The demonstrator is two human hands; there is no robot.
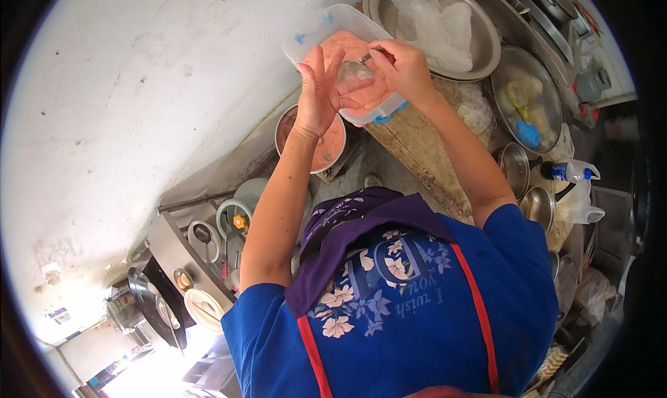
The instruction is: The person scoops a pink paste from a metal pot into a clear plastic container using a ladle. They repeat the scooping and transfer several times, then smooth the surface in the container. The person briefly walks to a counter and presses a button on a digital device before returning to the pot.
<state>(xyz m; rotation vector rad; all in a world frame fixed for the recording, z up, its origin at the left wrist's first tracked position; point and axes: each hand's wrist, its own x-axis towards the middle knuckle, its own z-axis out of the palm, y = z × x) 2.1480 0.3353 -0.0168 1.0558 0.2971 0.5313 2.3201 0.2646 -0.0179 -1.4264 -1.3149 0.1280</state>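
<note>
My left hand (324,88) is held palm up over a translucent plastic tub (341,15), its thumb and fingers spread. Across its fingers lies a thin, pale translucent piece (350,70), too blurred to name exactly. From the right, my right hand (404,69) pinches the metal handle of a small utensil (366,57), its tip right at that piece. Pink paste (341,42), like minced filling, fills much of the tub beneath both hands. More of this pink paste sits in a round metal pot (342,150) below my left wrist.
A white wall (130,85) runs along the left. Right of the tub, a large metal basin (487,48) holds a plastic bag (437,30). Farther right are a covered round pan (526,98), saucepans (536,207) and a plastic bottle (570,172) on a wooden surface (411,147).
</note>
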